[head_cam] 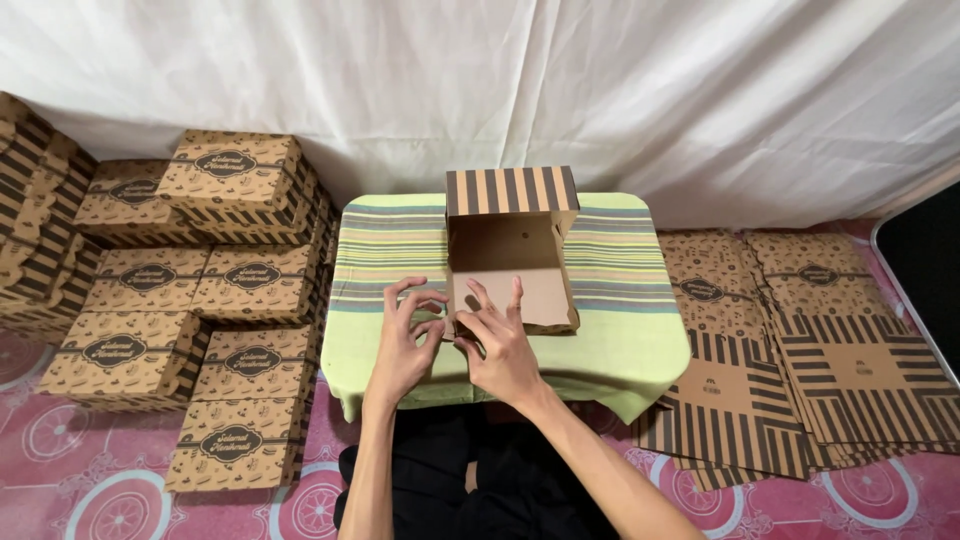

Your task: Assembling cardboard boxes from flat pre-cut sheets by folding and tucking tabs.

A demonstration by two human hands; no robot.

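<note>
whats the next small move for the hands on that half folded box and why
Probably press the front-left corner of the box into shape. The striped lid stands open at the back and the walls are up, but both hands work at that near-left edge: the left hand hovers beside it with fingers spread, and the right hand rests on the front flap. Finished closed boxes sit stacked at left.

Left box stack (pixel 35 220) edge-cropped.

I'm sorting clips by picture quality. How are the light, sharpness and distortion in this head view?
Head view: light soft and even, no glare; the open box throws shade inside itself; both hands, left hand and right hand, look sharp; the folded boxes bend slightly at the wide-angle edge.
</note>
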